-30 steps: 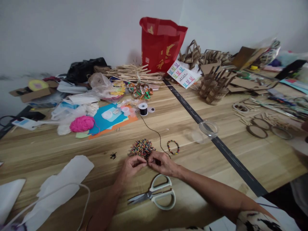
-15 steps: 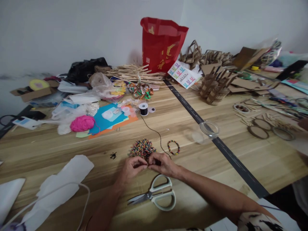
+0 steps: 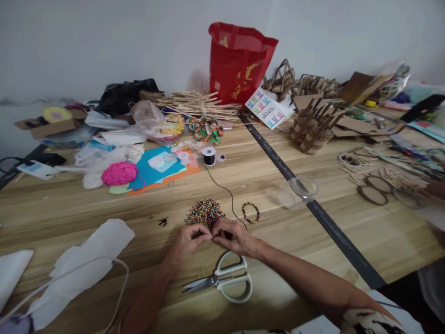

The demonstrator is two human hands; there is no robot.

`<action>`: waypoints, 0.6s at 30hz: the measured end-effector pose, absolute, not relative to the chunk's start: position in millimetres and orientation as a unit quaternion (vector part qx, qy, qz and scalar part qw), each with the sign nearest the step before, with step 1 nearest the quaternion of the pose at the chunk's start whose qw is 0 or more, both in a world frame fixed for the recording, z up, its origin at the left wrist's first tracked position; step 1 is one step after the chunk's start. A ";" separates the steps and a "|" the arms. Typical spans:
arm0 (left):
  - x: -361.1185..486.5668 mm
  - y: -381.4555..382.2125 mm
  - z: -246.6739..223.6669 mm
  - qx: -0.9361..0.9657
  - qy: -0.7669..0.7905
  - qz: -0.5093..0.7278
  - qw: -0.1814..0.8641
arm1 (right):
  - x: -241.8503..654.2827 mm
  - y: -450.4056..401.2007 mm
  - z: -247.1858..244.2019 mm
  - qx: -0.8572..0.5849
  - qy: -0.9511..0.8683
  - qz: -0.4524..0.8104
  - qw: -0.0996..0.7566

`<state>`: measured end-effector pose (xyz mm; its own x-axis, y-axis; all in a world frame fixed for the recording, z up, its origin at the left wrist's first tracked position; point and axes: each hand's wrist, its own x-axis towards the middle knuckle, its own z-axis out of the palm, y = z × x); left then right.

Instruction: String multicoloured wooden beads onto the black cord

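- Pinching with left fingers (image 3: 199, 228) and right fingers (image 3: 227, 225), closed at the tips and nearly meeting, around a tiny thing (image 3: 212, 235), too small to recognise.
- Just beyond the fingers, a pile of coloured beads (image 3: 205, 211) on the counter (image 3: 104, 204).
- From a spool (image 3: 209, 157) farther beyond, down to the right fingers, a black cord (image 3: 232, 200).
- Near, to their right, a bead ring (image 3: 258, 215).
- Before the fingers, white-handled scissors (image 3: 212, 280).

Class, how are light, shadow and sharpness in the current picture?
All in the head view: dim light; a soft shadow on the wall left of the red bag; scissors clear in outline; fingertip detail on the left hand and right hand too soft to read.
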<state>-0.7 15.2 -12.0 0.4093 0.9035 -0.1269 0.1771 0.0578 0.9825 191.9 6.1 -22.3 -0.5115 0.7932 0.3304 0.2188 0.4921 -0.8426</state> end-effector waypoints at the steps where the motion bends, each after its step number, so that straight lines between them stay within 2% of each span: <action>1: -1.6 15.7 -11.6 0.606 0.443 0.317 0.580 | 192.1 5.9 -21.6 -0.324 -0.781 0.383 0.372; 8: -6.8 16.8 -7.9 0.569 0.438 0.328 0.615 | 195.6 8.2 -18.8 -0.385 -0.694 0.446 0.413; 12: -8.1 16.7 -7.5 0.550 0.434 0.336 0.629 | 198.1 9.3 -17.5 -0.408 -0.647 0.507 0.398; 18: -7.5 16.1 -6.5 0.550 0.438 0.331 0.630 | 198.6 7.6 -16.1 -0.381 -0.648 0.527 0.396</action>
